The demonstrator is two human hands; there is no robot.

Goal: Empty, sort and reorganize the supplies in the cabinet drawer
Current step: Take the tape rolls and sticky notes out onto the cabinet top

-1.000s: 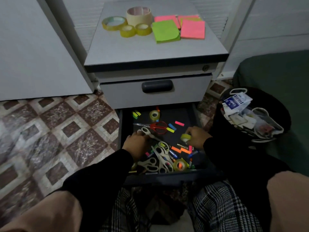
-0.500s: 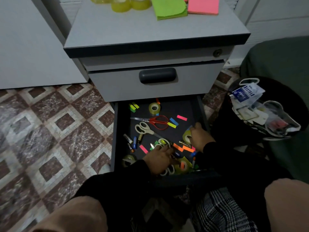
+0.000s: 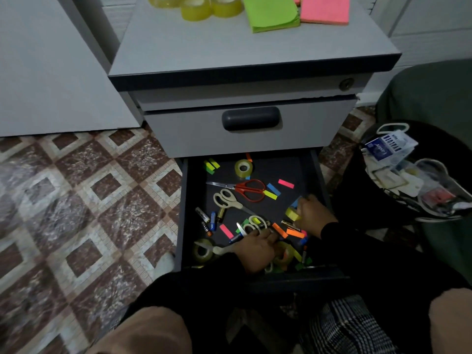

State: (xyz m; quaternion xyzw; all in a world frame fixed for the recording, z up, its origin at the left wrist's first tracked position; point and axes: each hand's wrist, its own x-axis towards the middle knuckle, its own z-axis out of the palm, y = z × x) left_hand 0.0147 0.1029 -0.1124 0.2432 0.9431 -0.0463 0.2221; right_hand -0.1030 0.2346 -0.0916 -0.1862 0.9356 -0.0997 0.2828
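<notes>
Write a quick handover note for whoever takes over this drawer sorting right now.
Left hand: in the drawer's near end among white scissors; grip unclear.
Right hand: holds a tape roll at the right side.
Done: tape rolls and sticky notes are on the cabinet top.
Left: red scissors, cream scissors, batteries, tape, coloured flags.

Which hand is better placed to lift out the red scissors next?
Probably the right hand: it lies nearer the red scissors, with bare drawer floor between, while the left hand is busy among white scissors at the front.
</notes>
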